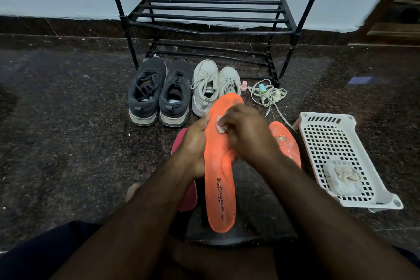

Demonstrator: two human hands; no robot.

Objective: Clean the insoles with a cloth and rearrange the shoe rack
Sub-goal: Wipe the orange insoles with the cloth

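Observation:
My left hand [195, 145] grips the left edge of an orange insole [219, 188], held flat in front of me with printed lettering near its heel. My right hand [245, 134] presses a small pale cloth [221, 125] against the insole's upper half. A second orange insole [286, 141] lies on the floor to the right, partly hidden by my right arm. A dark red insole [189, 195] lies under my left wrist. The black metal shoe rack [209, 18] stands against the wall with bare shelves.
A dark grey pair of sneakers [159, 93] and a white pair [213, 84] stand before the rack. Loose white laces with small bottles [267, 93] lie to their right. A white perforated basket [341, 157] at right holds a crumpled cloth [343, 177].

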